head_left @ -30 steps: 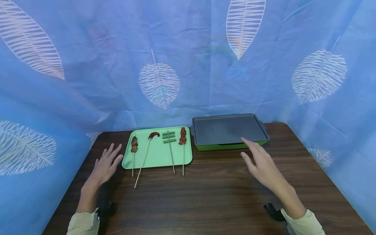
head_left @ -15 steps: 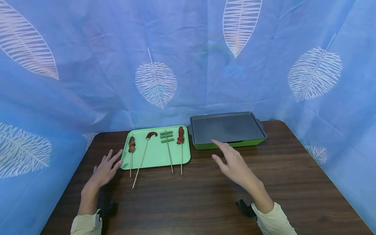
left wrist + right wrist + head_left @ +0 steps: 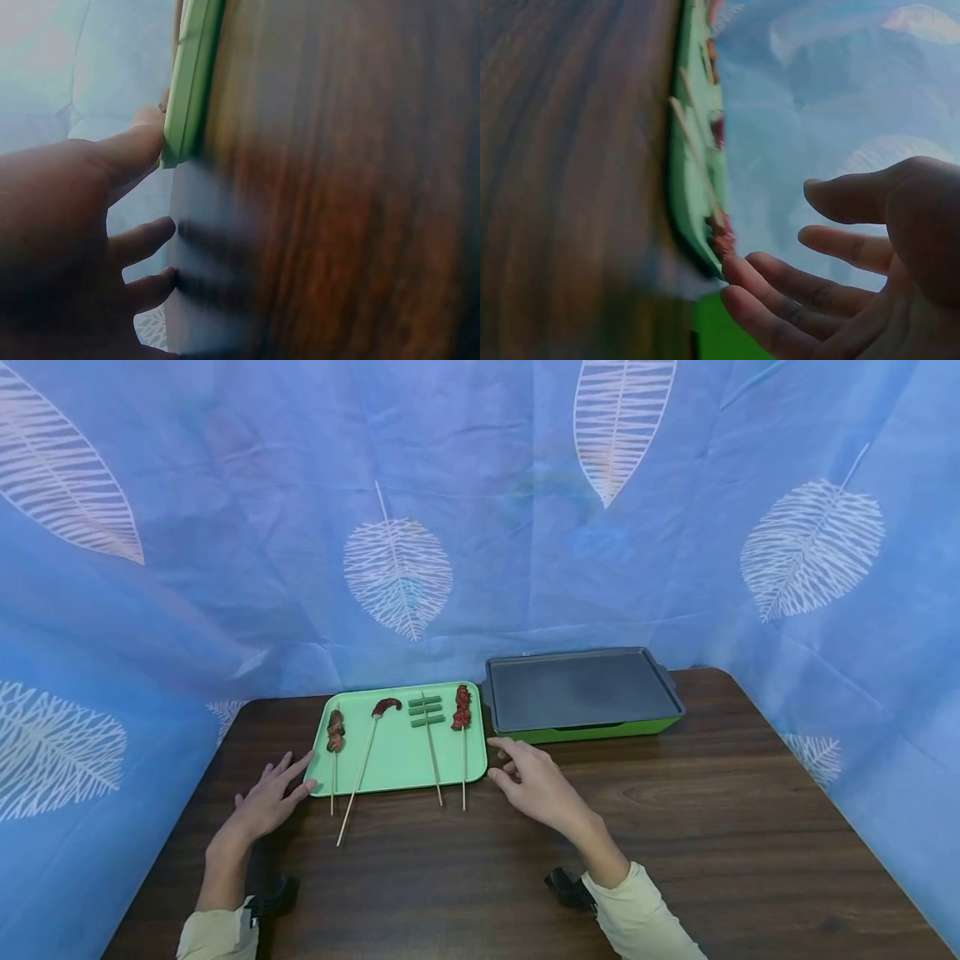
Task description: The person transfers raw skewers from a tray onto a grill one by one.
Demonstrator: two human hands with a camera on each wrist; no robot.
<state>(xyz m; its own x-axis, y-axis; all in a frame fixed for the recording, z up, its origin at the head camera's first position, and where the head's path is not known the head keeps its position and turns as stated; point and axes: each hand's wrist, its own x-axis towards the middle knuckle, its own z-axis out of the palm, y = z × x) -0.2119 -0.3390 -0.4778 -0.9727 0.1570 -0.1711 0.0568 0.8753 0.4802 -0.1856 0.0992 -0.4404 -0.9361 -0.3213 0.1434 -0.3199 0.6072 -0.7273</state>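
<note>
A light green tray lies on the table with several skewers on it, their sticks poking past its front edge. From left to right they carry brown meat chunks, a dark red curled tentacle, green bean-like pieces and red meat. My left hand is at the tray's left front corner, fingers spread; in the left wrist view its thumb and index finger meet the tray's corner. Beside the tray's right edge hovers my right hand, fingers loosely bent, holding nothing.
A dark grey griddle plate on a green base stands right of the tray, close to its edge. Behind the dark wooden table hangs a blue curtain with white leaf prints.
My right hand has swept left from in front of the griddle to the tray's right edge. My left hand has lowered slightly to the tray's left corner. Tray and skewers stay put.
</note>
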